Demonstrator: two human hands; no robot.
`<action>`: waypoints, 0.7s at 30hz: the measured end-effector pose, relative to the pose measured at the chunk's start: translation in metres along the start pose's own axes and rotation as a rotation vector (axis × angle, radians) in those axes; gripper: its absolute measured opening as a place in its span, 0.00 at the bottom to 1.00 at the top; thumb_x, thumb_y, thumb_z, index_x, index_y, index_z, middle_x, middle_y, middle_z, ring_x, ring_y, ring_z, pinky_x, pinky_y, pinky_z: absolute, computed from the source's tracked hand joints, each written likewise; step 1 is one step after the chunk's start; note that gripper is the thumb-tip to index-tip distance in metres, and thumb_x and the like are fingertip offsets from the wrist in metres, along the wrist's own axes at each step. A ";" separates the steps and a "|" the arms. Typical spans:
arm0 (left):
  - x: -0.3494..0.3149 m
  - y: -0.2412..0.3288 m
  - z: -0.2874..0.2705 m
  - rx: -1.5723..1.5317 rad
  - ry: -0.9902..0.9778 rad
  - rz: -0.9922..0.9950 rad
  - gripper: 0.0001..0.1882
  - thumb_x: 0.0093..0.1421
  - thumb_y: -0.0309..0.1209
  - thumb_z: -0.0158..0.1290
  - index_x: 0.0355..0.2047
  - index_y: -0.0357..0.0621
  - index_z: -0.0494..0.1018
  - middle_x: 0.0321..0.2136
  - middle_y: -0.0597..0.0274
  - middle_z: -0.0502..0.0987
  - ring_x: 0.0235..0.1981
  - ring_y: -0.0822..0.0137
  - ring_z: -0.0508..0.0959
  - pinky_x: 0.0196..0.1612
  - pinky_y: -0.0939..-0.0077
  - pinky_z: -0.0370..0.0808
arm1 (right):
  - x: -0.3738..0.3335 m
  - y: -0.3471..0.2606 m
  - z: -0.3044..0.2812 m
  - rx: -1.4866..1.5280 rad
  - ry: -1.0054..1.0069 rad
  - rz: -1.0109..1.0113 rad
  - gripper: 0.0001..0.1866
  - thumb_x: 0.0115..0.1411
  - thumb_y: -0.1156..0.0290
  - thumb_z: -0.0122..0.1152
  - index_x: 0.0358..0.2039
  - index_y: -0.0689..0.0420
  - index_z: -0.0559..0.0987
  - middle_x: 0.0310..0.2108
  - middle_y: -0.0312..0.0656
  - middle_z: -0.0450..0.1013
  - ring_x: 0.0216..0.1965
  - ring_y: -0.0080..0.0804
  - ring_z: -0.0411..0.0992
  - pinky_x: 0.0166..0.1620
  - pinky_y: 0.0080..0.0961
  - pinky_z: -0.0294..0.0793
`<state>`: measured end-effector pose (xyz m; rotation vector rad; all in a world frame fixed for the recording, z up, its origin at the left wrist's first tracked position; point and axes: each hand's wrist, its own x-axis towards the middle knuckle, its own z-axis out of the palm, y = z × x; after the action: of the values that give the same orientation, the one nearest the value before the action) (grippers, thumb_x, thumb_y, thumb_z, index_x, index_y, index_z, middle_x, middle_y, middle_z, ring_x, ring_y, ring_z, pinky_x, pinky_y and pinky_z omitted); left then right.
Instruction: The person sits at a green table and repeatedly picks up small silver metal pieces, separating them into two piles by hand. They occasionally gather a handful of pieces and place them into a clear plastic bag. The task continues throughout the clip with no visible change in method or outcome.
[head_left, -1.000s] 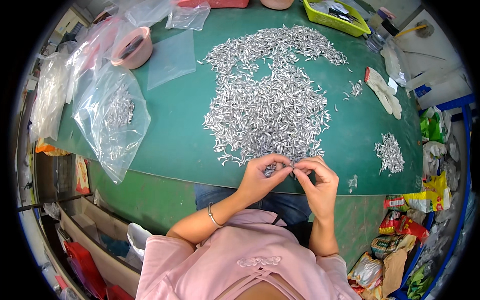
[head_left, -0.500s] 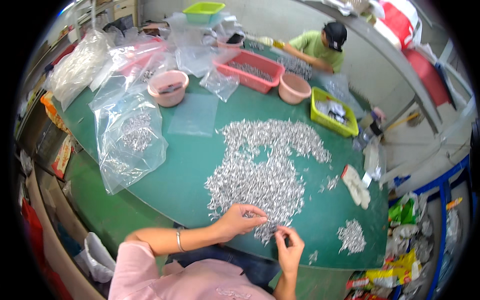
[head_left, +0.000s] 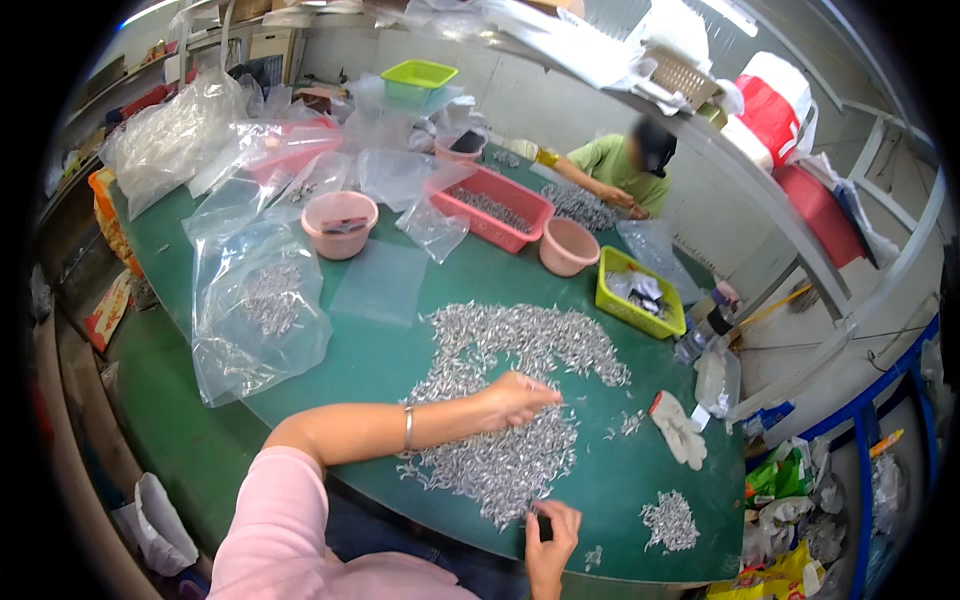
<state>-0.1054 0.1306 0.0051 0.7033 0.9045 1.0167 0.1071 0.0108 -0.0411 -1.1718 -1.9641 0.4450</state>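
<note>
A large pile of small silvery metal pieces (head_left: 520, 335) spreads over the green table in front of me. My left hand (head_left: 518, 400) is above the middle of this pile, its fingers closed and pointing right; what they hold, if anything, is too small to make out. At the pile's near edge is my right hand (head_left: 552, 535), thumb and fingers bent together in a pinch. Anything between those fingertips is too small to name. A smaller heap of the same pieces (head_left: 670, 522) lies to the right, with a few loose ones nearby.
A white work glove (head_left: 680, 430) lies at the right. Behind the pile stand a yellow-green basket (head_left: 640, 312), a pink bowl (head_left: 568, 250), a pink tray (head_left: 500, 228) and another pink bowl (head_left: 340, 228). A clear bag of pieces (head_left: 255, 330) lies left. A co-worker (head_left: 620, 175) sits across.
My left hand has moved forward and right over the pile, away from my right hand. The right hand stays by the near edge. The head view has tilted upward.
</note>
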 end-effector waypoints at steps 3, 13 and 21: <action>-0.048 -0.028 -0.008 -0.087 -0.104 -0.119 0.09 0.57 0.32 0.53 0.32 0.38 0.72 0.13 0.78 0.58 0.11 0.83 0.52 0.11 0.88 0.44 | 0.007 -0.016 0.000 -0.120 -0.141 -0.020 0.22 0.41 0.70 0.67 0.39 0.58 0.75 0.46 0.47 0.65 0.48 0.47 0.60 0.51 0.40 0.57; -0.134 -0.088 -0.012 -1.062 0.115 -0.243 0.11 0.64 0.35 0.40 0.35 0.41 0.68 0.17 0.71 0.55 0.15 0.80 0.55 0.11 0.89 0.51 | 0.024 -0.005 0.024 -0.150 -0.051 -0.084 0.08 0.43 0.77 0.63 0.27 0.58 0.76 0.32 0.39 0.70 0.37 0.38 0.66 0.42 0.32 0.60; -0.135 -0.107 0.001 -1.170 0.114 -0.272 0.11 0.64 0.36 0.40 0.36 0.41 0.67 0.19 0.71 0.56 0.17 0.80 0.56 0.11 0.90 0.51 | 0.018 0.004 0.018 -0.051 0.142 0.093 0.04 0.46 0.80 0.61 0.25 0.61 0.76 0.26 0.41 0.71 0.32 0.38 0.67 0.38 0.30 0.63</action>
<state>-0.0938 -0.0340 -0.0437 -0.4526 0.3499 1.1324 0.0911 0.0299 -0.0469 -1.2955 -1.8145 0.3510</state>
